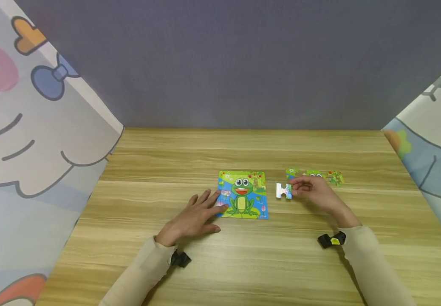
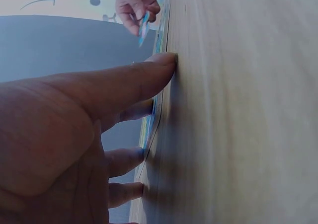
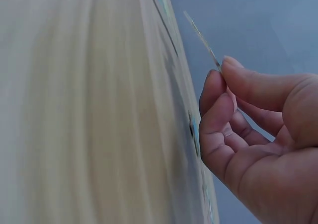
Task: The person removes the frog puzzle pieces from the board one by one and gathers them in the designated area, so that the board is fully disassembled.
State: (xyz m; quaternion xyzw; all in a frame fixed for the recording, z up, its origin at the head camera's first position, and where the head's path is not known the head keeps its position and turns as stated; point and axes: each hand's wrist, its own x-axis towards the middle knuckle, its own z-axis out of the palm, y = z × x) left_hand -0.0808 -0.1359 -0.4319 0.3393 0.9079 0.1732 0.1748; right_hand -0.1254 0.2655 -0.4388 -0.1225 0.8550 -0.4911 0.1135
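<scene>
A square frog picture board lies flat on the wooden table. My left hand rests at its left edge, fingers spread, with some fingertips on the board and the thumb on the table. Between thumb and fingers my right hand pinches a puzzle piece, held above the table to the right of the board. Glare whitens much of its face. In the right wrist view the puzzle piece appears edge-on. Just behind the right hand lie more puzzle pieces, partly covered by that hand.
The wooden table meets a grey panel at the back. Cartoon-printed walls stand at both sides. A black wrist camera sits at the left sleeve and another black camera at the right.
</scene>
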